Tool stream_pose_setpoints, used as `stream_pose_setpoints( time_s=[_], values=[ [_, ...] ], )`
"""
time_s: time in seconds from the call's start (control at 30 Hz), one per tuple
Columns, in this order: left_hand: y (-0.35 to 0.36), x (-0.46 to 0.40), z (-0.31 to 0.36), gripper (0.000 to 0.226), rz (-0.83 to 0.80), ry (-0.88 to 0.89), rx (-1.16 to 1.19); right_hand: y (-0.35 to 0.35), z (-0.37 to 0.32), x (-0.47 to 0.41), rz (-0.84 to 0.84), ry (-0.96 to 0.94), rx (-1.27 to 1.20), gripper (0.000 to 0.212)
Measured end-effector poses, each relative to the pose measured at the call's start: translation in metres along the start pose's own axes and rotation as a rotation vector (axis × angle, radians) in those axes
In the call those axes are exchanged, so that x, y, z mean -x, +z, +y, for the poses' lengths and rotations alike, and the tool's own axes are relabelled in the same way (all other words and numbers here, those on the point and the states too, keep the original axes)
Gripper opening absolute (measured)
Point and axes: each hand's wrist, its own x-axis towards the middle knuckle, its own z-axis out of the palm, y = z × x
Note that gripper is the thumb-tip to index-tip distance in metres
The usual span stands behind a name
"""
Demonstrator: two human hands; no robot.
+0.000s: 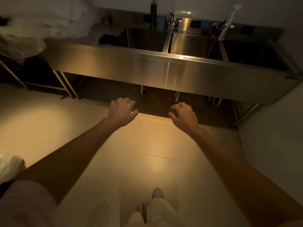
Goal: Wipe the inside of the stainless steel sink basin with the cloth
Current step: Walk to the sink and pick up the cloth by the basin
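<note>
A long stainless steel sink unit (164,69) stands ahead of me with three basins side by side; the middle basin (191,45) catches the light. A dark cloth (109,39) lies on the drainboard at the left basin's left edge. My left hand (122,111) and my right hand (184,115) hover in the air in front of the unit, below its front panel. Both have loosely curled fingers and hold nothing. Neither hand touches the sink or the cloth.
Faucets (170,21) and a dark dispenser (153,14) stand along the back edge, and a white sprayer hose (227,23) leans at the right. White fabric (41,22) hangs over the upper left. A metal table frame (62,84) stands left. A wall (275,136) closes the right.
</note>
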Motion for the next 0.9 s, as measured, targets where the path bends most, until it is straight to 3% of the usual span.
stream_pose_setpoints(
  time_s=[0.4, 0.9],
  values=[
    [0.011, -0.119, 0.0, 0.052, -0.024, -0.044, -0.002, -0.01, 0.029, -0.125, -0.071, -0.068, -0.044, 0.038],
    [0.026, -0.227, -0.112, 0.052, -0.066, -0.084, -0.009, 0.053, -0.054, -0.268, -0.132, -0.109, -0.039, 0.038]
  ],
)
